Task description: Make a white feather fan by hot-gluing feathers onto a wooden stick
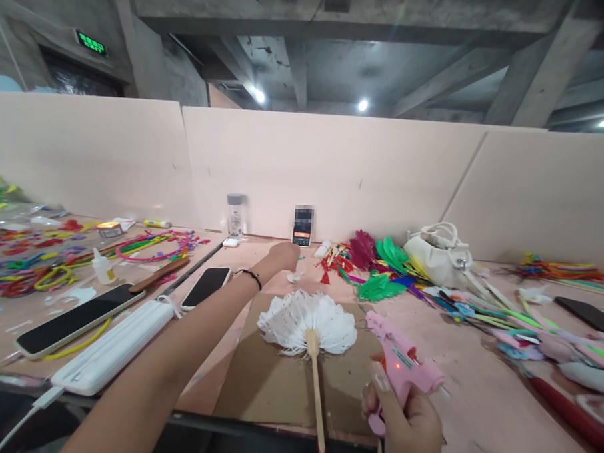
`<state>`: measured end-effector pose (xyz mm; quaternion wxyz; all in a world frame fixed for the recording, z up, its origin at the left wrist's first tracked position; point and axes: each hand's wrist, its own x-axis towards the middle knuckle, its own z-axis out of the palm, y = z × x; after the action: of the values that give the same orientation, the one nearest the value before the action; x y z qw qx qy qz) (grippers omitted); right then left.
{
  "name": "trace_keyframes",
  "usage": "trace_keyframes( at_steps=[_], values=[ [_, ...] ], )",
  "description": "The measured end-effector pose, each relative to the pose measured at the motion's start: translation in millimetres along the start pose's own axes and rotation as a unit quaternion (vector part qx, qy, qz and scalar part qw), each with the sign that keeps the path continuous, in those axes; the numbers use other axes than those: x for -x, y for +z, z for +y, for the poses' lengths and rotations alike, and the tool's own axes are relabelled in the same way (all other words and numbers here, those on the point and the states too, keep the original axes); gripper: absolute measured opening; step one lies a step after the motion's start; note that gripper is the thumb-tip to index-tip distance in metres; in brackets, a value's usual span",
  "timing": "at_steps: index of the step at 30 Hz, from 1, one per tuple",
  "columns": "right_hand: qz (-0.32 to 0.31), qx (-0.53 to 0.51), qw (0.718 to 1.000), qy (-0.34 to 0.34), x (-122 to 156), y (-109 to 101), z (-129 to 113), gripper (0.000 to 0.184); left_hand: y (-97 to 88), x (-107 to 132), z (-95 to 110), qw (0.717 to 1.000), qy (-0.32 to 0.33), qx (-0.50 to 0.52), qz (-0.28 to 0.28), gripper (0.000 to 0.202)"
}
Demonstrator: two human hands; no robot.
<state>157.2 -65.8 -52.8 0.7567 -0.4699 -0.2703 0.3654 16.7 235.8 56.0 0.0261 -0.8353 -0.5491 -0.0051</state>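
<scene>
At the near edge of the pink table, the right hand is wrapped around the grip of a pink glue gun, its fingers closed on it and a small orange light glowing on the gun's side. Just left of the gun, a white fan lies on a brown cardboard sheet, its fluffy head away from the person and its wooden handle reaching out past the table edge. Farther left are a long white block with a cable in its near end, and two dark-screened phones lying flat, a larger one and a smaller one. Over the smaller phone's side passes the left forearm, a dark band at its wrist; beyond the fan, the left hand reaches close to an upright phone. Its fingers are hard to make out, so I cannot tell how far open it is or whether it grips anything. Right of that phone lie dark red feathers, green feathers and a white bag; left stands a dark-capped bottle. Behind rise pale panels, with a green exit sign above.
</scene>
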Motion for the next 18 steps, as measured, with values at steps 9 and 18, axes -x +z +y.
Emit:
trace_keyframes(
  at_steps=[9, 18],
  values=[
    [-0.006, -0.012, 1.0, -0.011, -1, 0, 4, 0.051, 15.9, -8, 18, 0.997, -0.019, -0.066, -0.042, 0.036],
    [0.004, 0.035, 0.999, -0.033, -2, 0, 9, 0.047, 10.4, -5, -1, 0.999, 0.024, -0.025, 0.035, 0.036]
  ],
)
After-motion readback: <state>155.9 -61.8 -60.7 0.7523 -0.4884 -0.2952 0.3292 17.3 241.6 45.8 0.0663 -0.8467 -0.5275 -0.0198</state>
